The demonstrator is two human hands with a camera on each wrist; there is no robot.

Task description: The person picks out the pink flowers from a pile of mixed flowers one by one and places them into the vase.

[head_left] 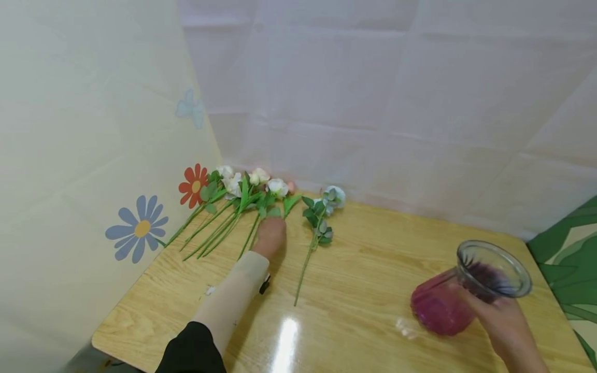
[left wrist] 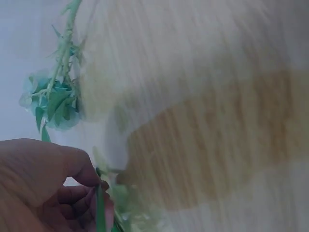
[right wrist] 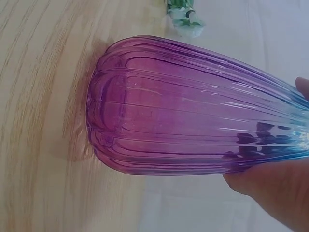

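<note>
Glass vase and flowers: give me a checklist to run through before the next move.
1. Right hand grips the glass vase near its neck: ok.
2. Vase free of flowers: ok, none shows inside.
3. Vase base flat on the table: cannot tell.
4. Left hand pinches a green stem or leaf in its fingers: ok.
5. Left hand at the vase's mouth: not ok, it is across the table by the flower bunch.

Purple ribbed vase (right wrist: 154, 111) held tilted; green stem (left wrist: 100, 210) pinched.
</note>
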